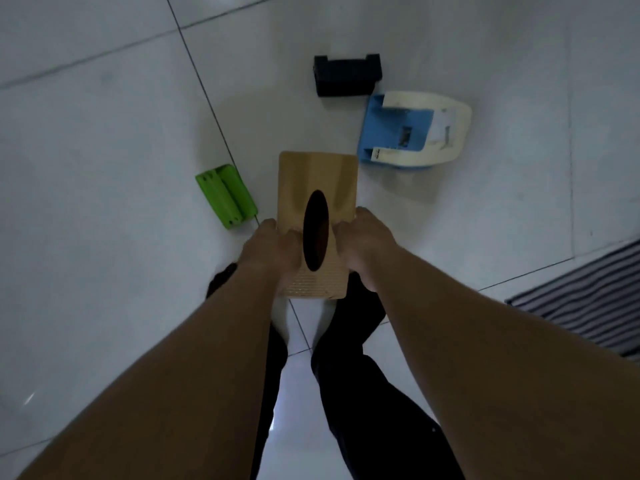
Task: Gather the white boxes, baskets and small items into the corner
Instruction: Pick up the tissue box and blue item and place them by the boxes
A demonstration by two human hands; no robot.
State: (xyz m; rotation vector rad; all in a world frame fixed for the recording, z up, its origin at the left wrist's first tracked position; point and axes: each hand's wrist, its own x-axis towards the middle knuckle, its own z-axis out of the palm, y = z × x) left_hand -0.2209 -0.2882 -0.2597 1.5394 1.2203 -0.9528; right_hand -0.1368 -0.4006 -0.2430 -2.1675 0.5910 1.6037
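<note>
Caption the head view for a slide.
The left hand and right hand grip a tan box over a tiled floor where a green block, a black block and a blue holder lie.

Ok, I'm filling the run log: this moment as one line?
held: tan box | left hand: grips left side | right hand: grips right side | floor: green piece, black piece, blue-and-cream bin

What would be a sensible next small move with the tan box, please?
Probably lower the tan box to the floor beside the blue-and-cream holder: left hand and right hand both grip it, and that holder lies just ahead.
</note>
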